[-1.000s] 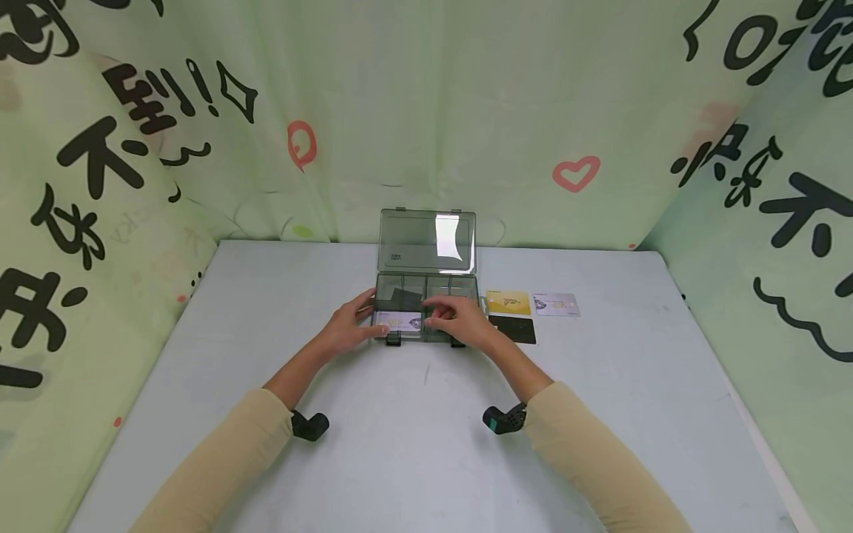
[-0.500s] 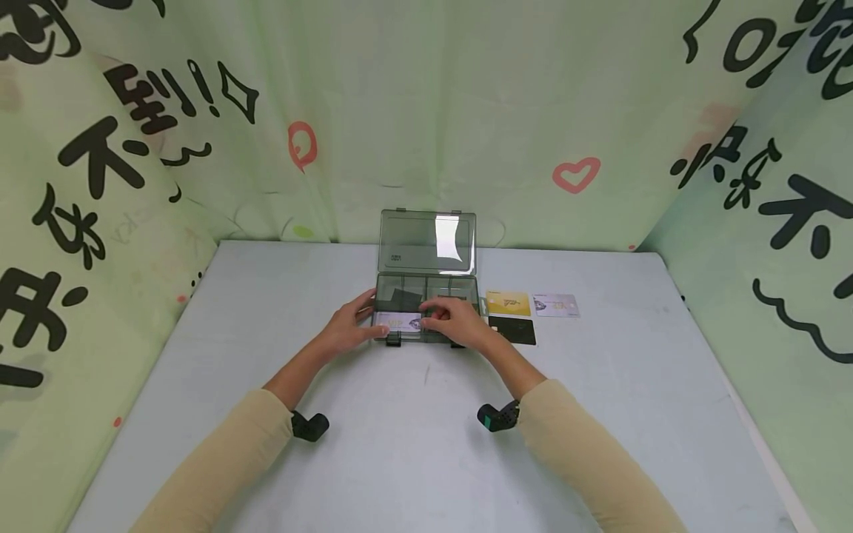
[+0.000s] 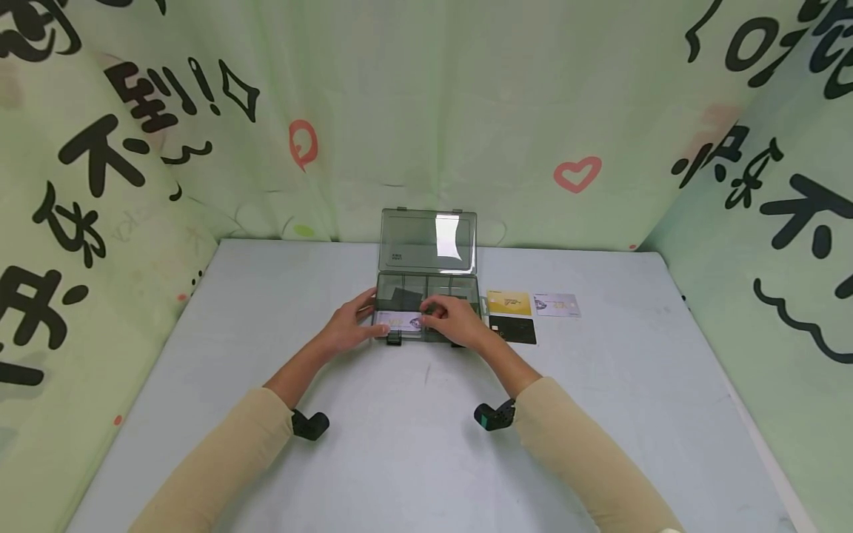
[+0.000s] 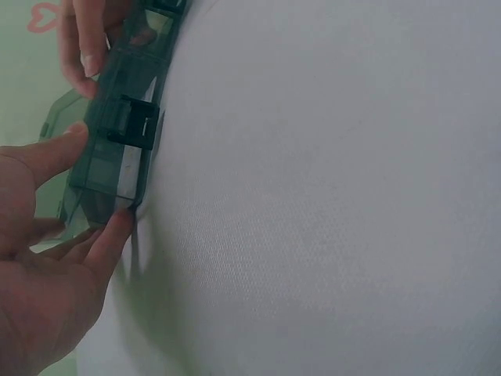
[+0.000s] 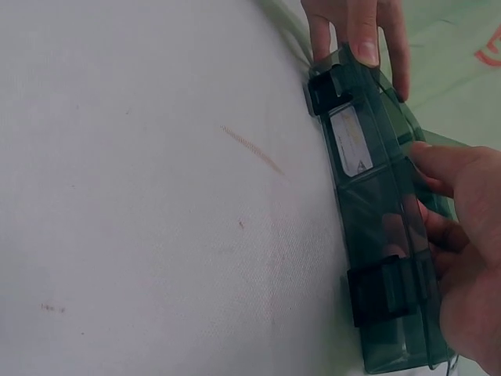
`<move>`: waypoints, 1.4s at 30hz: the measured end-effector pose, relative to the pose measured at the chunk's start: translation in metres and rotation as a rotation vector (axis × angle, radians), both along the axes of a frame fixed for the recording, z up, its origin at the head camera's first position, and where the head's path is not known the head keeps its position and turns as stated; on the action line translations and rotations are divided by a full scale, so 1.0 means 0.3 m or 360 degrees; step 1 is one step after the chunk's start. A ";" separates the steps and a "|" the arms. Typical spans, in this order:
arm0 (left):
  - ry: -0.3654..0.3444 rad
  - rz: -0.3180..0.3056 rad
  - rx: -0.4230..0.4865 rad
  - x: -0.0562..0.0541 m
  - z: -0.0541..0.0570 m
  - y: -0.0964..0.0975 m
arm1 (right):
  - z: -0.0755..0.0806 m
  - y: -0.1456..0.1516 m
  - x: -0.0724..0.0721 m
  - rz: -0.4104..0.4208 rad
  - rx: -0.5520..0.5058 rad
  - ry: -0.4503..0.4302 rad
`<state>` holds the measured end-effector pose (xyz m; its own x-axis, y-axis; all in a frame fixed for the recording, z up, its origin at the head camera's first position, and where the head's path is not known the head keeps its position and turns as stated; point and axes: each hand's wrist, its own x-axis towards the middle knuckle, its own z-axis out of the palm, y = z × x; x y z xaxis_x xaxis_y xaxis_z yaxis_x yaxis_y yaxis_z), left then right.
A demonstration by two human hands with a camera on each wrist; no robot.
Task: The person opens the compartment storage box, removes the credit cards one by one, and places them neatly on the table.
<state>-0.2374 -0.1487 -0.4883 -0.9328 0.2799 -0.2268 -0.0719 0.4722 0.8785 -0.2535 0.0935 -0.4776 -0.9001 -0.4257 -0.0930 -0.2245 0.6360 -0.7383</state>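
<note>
A smoky, see-through storage box (image 3: 405, 285) with compartments stands on the table, its lid (image 3: 413, 240) raised at the back. My left hand (image 3: 346, 323) grips the box's left end, thumb on the front edge and fingers around the side. In the front left compartment sits a pale purple card (image 3: 398, 321), also visible through the front wall in the right wrist view. Over the divider at the card's right end, my right hand (image 3: 456, 320) reaches in with bent fingers. The fingertips are partly hidden, so whether they pinch the card is unclear. A dark card (image 3: 406, 298) lies farther back.
To the right of the box, a gold card (image 3: 509, 303) and another pale purple card (image 3: 557, 305) lie side by side. A black card (image 3: 512, 329) lies in front of the gold one. Patterned green curtains (image 3: 426, 111) surround the white table (image 3: 400, 444).
My right hand has shifted slightly left, along with its forearm, and stays at the purple card's right end. The left hand and the box have kept their places.
</note>
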 end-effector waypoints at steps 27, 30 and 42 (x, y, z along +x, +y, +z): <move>-0.0018 -0.0016 0.0002 -0.003 -0.002 -0.005 | -0.001 -0.048 -0.007 0.0037 0.0246 -0.0009; -0.0022 -0.0012 0.0004 -0.004 -0.001 -0.003 | 0.001 -0.050 -0.008 0.0043 0.0262 -0.0009; -0.0009 -0.0022 0.0015 -0.002 0.000 -0.007 | -0.003 -0.067 -0.011 0.0044 0.0344 -0.0014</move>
<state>-0.2379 -0.1507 -0.4883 -0.9276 0.2950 -0.2292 -0.0702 0.4650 0.8825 -0.2569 0.0734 -0.4784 -0.8872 -0.4194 -0.1926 -0.2379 0.7733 -0.5877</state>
